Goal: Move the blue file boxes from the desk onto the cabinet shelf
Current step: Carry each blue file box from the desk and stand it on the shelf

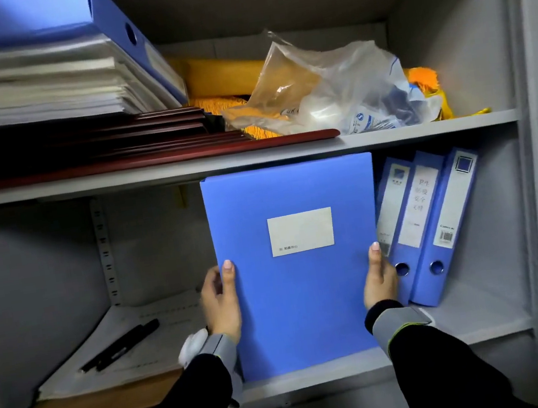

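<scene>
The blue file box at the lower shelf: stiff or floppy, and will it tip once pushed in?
Likely stiff: the blue file box shows a flat face with the left hand and right hand gripping only its side edges. Its smooth plastic may slip. Upright, it could tip, as the binders beside it lean.

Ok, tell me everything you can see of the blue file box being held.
The blue file box is a matte, plastic-looking case with a whitish label on its broad face. It stands upright, face toward the camera, at the lower shelf front, left of three leaning blue binders. The left hand and right hand grip its side edges, thumbs on front.
</scene>
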Tool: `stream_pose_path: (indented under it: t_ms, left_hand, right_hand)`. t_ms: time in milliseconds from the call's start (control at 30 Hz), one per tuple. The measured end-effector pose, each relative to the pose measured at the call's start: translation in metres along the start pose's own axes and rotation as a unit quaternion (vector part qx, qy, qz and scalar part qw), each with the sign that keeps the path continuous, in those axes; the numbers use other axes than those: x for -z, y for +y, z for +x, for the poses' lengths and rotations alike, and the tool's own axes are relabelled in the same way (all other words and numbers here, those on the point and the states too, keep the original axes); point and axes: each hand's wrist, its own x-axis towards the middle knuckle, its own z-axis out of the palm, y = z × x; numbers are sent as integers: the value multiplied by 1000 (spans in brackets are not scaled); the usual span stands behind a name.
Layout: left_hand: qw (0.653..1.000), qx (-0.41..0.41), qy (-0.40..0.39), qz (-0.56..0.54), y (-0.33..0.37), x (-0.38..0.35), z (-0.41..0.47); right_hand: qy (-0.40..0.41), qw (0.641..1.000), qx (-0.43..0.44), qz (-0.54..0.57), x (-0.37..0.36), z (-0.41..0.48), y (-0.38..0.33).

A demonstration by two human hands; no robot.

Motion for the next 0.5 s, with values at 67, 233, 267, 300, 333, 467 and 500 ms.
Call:
stream_pose_path:
  t_ms: [67,233,267,300,333,467,500]
  left_hand:
    - [1000,12,11,18,-6,4,7]
    - [996,24,39,73,-12,13,17]
    - [995,21,42,83,-12,14,18]
    - [995,20,47,89,-13,15,18]
    - [994,19,52,95,-13,15,17]
    - [992,19,55,115,-15,13,10]
    - [991,19,48,121,-16,13,8]
  right_hand:
    - [-5,1000,-8,-7,-11,1,5]
    - [-33,998,-55,-5,-38,-1,15]
    - [-39,997,-63,7,-41,-1,18]
    - [-43,996,-72,14,-43,0,21]
    - [-48,995,-81,15,-44,0,25]
    - [-105,987,-121,-32,-47,-4,42]
    - [-124,983,-127,-40,-48,-6,45]
